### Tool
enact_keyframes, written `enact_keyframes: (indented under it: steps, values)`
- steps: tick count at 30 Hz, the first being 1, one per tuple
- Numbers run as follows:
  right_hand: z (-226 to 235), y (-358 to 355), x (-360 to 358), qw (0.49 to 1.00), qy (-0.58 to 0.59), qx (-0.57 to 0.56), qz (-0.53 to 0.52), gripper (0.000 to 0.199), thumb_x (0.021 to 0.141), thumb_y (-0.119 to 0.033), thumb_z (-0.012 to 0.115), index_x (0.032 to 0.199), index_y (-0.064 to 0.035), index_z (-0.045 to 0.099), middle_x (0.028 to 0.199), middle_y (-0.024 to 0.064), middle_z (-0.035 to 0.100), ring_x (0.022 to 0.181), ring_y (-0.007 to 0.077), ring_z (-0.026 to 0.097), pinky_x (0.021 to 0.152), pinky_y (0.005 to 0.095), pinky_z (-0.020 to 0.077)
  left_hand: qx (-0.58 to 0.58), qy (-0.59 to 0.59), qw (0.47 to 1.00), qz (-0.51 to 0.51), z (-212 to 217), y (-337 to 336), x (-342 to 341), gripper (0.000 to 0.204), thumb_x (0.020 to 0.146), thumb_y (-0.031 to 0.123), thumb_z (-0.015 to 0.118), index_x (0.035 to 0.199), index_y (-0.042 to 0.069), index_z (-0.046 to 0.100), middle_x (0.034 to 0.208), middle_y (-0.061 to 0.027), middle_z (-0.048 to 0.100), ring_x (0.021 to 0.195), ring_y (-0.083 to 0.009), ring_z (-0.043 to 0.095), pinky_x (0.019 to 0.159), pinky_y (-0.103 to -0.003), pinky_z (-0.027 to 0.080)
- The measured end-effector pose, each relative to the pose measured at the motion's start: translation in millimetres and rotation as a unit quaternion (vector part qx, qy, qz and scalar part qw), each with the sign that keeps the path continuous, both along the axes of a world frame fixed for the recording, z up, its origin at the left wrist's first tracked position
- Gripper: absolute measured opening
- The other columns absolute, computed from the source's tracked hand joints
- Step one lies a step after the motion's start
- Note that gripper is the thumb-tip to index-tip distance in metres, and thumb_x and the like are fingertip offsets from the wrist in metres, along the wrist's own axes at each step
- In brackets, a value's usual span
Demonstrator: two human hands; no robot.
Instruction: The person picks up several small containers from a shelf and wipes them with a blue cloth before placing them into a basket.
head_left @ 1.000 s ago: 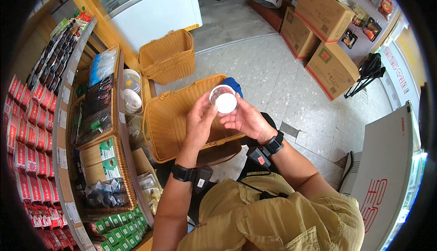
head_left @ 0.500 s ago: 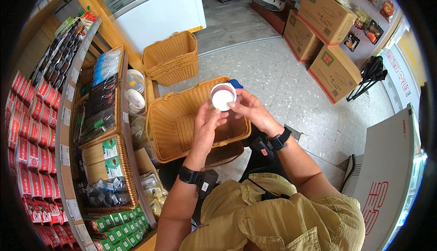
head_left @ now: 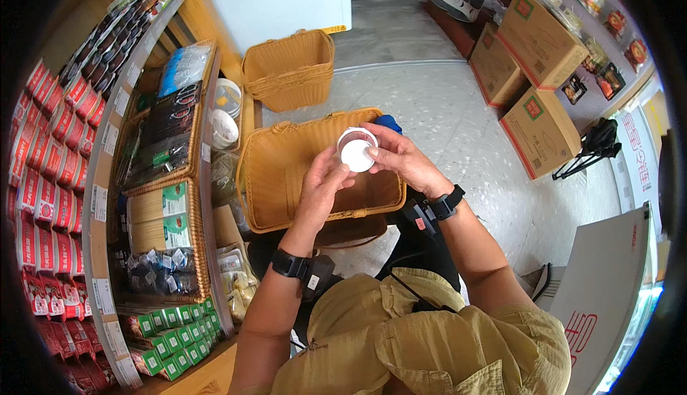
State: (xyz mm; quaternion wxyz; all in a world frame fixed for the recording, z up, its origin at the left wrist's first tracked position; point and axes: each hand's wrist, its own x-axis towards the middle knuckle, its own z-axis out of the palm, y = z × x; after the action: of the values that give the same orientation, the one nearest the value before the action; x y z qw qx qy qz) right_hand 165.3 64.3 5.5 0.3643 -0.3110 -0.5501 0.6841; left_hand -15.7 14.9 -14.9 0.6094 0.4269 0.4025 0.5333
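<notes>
Both hands closed around small white cup [head_left: 356, 149], above open wicker basket [head_left: 315, 173]: left hand [head_left: 323, 189] from below, right hand [head_left: 397, 157] at side. Better to hold level, fingertips firm, without squeezing thin wall.

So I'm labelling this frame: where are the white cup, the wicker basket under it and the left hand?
white cup [head_left: 356, 150], head view, on its round white face.
wicker basket [head_left: 275, 173], head view, on its inner left wall.
left hand [head_left: 322, 191], head view, on its back.

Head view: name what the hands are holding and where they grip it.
A small round white-lidded container, held by both hands: left hand fingers at its lower-left rim, right hand fingers at its right side.
</notes>
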Motion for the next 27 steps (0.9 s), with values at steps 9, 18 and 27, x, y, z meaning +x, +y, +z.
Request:
enact_keyframes:
  steps: [9, 18, 27]
  values:
    - [-36, -2, -25, 0.995, 0.051, -0.076, 0.029, 0.038, 0.084, -0.011, 0.057, 0.119, -0.0033, 0.044, 0.112, 0.0058, 0.052, 0.101, 0.0127, 0.051, 0.083, 0.026, 0.0438, -0.085, -0.005, 0.996, 0.036, -35, -27, -20, 0.048, 0.085, 0.012, 0.054, 0.126, 0.003, 0.032, 0.104, -0.0114, 0.055, 0.09, -0.0183, 0.059, 0.074, -0.027, 0.048]
    - [-71, -12, -40, 0.987, 0.07, -0.138, 0.052, 0.039, 0.081, -0.009, 0.062, 0.115, -0.0008, 0.046, 0.107, 0.0049, 0.054, 0.094, 0.0111, 0.052, 0.079, 0.0236, 0.0437, -0.141, -0.016, 0.989, 0.052, -55, -51, -32, 0.055, 0.085, 0.014, 0.055, 0.129, 0.002, 0.024, 0.105, -0.0126, 0.055, 0.089, -0.0189, 0.06, 0.073, -0.027, 0.049]
    - [-75, -16, -45, 0.984, 0.065, -0.14, 0.089, 0.042, 0.082, -0.002, 0.057, 0.121, -0.0022, 0.041, 0.115, 0.0067, 0.051, 0.103, 0.0141, 0.05, 0.086, 0.0269, 0.0425, -0.147, -0.002, 0.987, 0.062, -64, -53, -34, 0.049, 0.085, 0.017, 0.055, 0.123, 0.002, 0.029, 0.106, -0.0132, 0.054, 0.087, -0.019, 0.06, 0.072, -0.027, 0.049]
